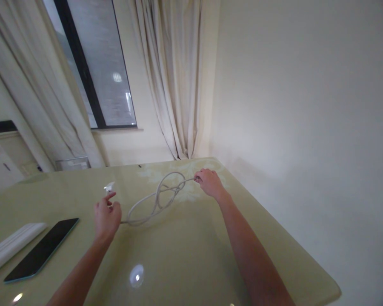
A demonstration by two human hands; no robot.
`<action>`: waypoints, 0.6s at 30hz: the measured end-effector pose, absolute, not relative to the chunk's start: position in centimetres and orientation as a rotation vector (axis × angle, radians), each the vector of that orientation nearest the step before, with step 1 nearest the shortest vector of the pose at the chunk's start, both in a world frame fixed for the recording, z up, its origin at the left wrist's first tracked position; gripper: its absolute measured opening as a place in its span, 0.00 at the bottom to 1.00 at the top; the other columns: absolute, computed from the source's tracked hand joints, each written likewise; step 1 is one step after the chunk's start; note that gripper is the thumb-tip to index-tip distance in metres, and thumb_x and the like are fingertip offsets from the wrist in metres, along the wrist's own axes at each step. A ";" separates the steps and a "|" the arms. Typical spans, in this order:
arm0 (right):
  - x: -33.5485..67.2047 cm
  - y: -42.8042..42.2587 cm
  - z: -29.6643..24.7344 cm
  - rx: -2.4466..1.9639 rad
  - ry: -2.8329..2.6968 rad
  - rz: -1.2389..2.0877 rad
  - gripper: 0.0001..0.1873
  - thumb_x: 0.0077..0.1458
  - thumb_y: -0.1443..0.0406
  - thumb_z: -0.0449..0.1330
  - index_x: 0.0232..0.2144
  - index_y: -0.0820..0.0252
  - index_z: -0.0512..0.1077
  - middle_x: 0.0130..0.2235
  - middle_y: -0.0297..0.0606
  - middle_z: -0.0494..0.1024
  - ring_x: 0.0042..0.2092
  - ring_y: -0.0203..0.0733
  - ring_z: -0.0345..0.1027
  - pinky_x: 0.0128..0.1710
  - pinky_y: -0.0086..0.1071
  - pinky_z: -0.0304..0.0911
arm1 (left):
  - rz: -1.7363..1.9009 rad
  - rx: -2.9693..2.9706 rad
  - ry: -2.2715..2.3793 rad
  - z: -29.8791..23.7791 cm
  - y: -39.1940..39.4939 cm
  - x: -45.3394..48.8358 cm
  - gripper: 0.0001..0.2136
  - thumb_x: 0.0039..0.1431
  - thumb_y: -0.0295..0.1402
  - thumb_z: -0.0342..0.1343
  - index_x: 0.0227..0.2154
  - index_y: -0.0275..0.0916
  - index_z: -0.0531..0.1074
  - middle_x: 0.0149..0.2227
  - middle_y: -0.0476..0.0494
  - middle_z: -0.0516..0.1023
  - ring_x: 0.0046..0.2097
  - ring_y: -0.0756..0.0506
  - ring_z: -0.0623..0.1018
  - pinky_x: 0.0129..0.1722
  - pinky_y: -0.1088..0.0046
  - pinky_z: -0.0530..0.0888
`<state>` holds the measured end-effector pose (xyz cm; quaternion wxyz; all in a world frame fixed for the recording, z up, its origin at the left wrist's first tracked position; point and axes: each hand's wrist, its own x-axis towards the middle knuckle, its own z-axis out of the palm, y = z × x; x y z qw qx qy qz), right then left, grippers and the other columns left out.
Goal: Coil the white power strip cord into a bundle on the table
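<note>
A pale, light-coloured cable (156,204) lies in loose, crossing loops on the glossy greenish table between my two hands. My right hand (208,182) has its fingers pinched on one end of the cable, at the far right of the loops. At the left, the cable runs to my left hand (107,217) and vanishes behind it. The left fingers are bent round, with the index finger partly raised, and their grip on the cable is mostly hidden. Just beyond the left fingertips is a small white item or reflection (109,187), too unclear to name.
On the left, a dark flat tablet-like slab (43,250) with a bluish edge lies beside a long white bar-shaped object (14,244). A tiny dark piece (139,166) sits near the table's (178,263) far edge. Curtains, a window and a wall stand beyond.
</note>
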<state>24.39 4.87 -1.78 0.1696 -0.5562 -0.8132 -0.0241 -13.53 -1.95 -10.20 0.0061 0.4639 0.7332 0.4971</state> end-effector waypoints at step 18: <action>15.8 2.0 -3.4 -1.323 -2.164 0.540 0.11 0.62 0.61 0.61 0.44 0.59 0.77 0.41 0.39 0.85 0.40 0.41 0.77 0.38 0.28 0.63 | 1.366 1.942 1.800 -8.6 -0.7 -3.4 0.25 0.59 0.47 0.51 0.49 0.32 0.75 0.46 0.32 0.79 0.48 0.36 0.78 0.51 0.54 0.74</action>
